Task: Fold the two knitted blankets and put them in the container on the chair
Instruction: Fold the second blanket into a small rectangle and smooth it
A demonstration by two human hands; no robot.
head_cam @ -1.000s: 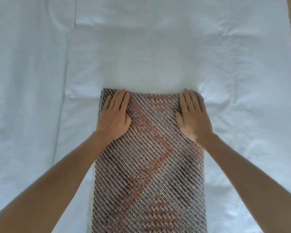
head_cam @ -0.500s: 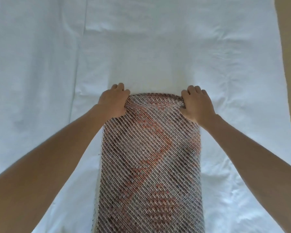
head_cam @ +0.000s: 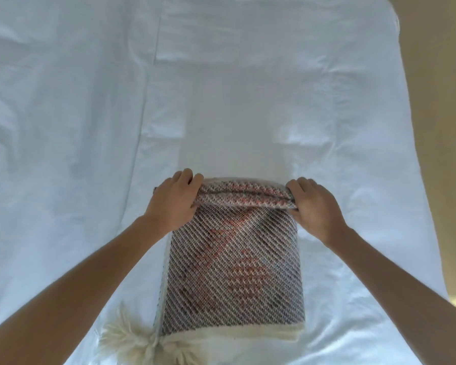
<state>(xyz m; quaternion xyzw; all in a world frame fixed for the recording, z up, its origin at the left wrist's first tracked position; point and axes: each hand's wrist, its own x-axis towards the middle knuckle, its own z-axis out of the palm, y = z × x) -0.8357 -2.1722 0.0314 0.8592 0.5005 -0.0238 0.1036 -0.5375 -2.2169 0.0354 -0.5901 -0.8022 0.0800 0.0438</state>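
**Far end lifted: lengthwise fold under way**

The left hand (head_cam: 173,204) is closed on the far left corner of the knitted blanket (head_cam: 234,272), fingers curled over the edge. The right hand (head_cam: 315,206) grips the far right corner the same way.

A second ago both palms lay flat on that end. Now they hold it raised and turned back toward the person, so a doubled lip (head_cam: 245,197) spans between them.

The rest of the blanket lies as a narrow strip on the white sheet (head_cam: 248,101), with its cream border (head_cam: 234,335) and a tassel (head_cam: 127,338) at the near end.

Judgement: the strip is being folded in half. Neither the second blanket, the container nor the chair is in view, so stowing remains to be done.
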